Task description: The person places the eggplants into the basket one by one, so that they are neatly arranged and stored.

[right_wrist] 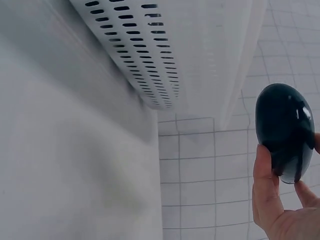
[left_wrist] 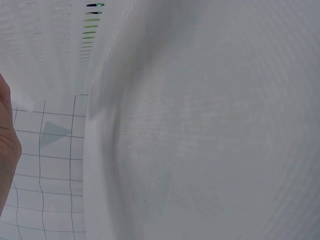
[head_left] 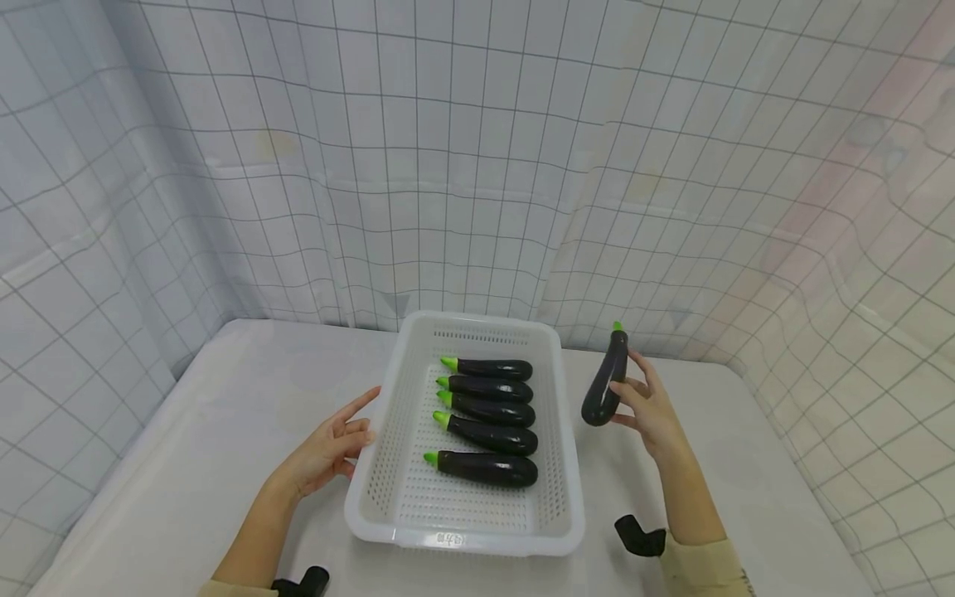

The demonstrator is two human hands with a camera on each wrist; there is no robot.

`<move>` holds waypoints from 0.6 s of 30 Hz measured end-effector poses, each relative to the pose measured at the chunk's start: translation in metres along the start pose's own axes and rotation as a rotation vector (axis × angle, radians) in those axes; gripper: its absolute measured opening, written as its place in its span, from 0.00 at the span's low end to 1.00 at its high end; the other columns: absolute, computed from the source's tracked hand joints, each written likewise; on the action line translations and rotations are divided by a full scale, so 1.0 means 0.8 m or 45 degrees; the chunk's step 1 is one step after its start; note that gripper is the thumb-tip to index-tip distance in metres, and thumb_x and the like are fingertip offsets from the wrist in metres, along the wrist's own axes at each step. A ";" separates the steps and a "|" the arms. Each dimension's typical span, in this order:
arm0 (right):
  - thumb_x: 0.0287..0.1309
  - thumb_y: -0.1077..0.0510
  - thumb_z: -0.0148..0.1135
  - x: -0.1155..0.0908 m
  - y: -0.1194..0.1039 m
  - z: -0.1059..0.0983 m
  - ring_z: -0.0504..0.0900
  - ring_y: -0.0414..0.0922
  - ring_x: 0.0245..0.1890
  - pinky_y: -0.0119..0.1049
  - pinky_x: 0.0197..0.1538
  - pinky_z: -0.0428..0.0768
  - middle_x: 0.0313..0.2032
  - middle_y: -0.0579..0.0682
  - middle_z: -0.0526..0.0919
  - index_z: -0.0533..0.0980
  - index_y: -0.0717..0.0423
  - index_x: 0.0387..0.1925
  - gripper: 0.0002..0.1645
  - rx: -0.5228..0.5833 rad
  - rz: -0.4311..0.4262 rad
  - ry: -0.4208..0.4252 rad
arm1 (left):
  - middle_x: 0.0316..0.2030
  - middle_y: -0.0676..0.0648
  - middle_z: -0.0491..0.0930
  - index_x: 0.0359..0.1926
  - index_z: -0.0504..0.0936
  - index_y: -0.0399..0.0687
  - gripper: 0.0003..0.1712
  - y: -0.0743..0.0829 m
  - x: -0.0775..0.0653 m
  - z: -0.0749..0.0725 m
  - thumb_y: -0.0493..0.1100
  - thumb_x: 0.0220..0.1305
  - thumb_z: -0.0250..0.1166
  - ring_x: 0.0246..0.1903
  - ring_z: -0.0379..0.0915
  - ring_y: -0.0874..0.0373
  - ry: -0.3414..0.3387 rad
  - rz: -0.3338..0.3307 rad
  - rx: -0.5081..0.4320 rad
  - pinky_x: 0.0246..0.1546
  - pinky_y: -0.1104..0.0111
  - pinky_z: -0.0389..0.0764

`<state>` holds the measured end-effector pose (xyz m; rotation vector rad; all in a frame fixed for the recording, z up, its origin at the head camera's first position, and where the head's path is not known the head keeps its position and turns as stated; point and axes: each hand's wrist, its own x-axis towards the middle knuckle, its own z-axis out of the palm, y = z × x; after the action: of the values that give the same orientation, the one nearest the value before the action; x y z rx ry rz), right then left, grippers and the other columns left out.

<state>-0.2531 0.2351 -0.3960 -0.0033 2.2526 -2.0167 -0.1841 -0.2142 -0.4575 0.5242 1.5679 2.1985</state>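
Observation:
A white perforated plastic basket [head_left: 462, 531] stands on the table, with several dark purple eggplants lying in a column inside it. Each eggplant [head_left: 488, 469] has its bright green stem end toward the left. At the basket's left rim is my left hand [head_left: 324, 452], thumb on the edge and index finger stretched forward along the side. Only a sliver of that hand [left_wrist: 6, 142] shows in the left wrist view. To the right of the basket, my right hand [head_left: 643, 406] pinches another eggplant [head_left: 606, 381], green end up and tilted. Its rounded bottom [right_wrist: 284, 120] faces the right wrist camera, above the tabletop.
A white cloth covers the table [head_left: 246, 398]. Curtains [head_left: 477, 166] with a grid pattern hang behind it and along both sides. Black wrist mounts [head_left: 640, 536] sit near both forearms.

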 end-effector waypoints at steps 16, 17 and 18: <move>0.54 0.65 0.59 -0.021 -0.040 0.051 0.72 0.52 0.47 0.42 0.41 0.79 0.54 0.58 0.64 0.53 0.37 0.67 0.43 -0.341 -0.447 -0.101 | 0.44 0.46 0.77 0.71 0.37 0.49 0.41 0.000 0.000 0.000 0.29 0.64 0.48 0.34 0.79 0.56 0.010 -0.003 -0.005 0.21 0.73 0.80; 0.54 0.66 0.59 -0.021 -0.040 0.055 0.72 0.52 0.46 0.42 0.40 0.79 0.54 0.58 0.65 0.54 0.38 0.67 0.43 -0.389 -0.489 -0.111 | 0.44 0.46 0.77 0.71 0.37 0.49 0.41 0.000 0.000 0.000 0.29 0.64 0.48 0.34 0.79 0.56 0.012 -0.003 -0.004 0.21 0.73 0.80; 0.53 0.67 0.60 -0.023 -0.041 0.059 0.72 0.52 0.46 0.41 0.40 0.79 0.53 0.57 0.65 0.54 0.39 0.67 0.44 -0.433 -0.526 -0.123 | 0.44 0.46 0.77 0.71 0.37 0.49 0.41 0.000 0.000 0.001 0.29 0.64 0.48 0.34 0.79 0.56 0.015 -0.006 -0.002 0.21 0.73 0.80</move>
<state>-0.2333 0.1857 -0.3673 -0.6290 2.6668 -1.7084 -0.1837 -0.2140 -0.4571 0.5079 1.5711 2.2032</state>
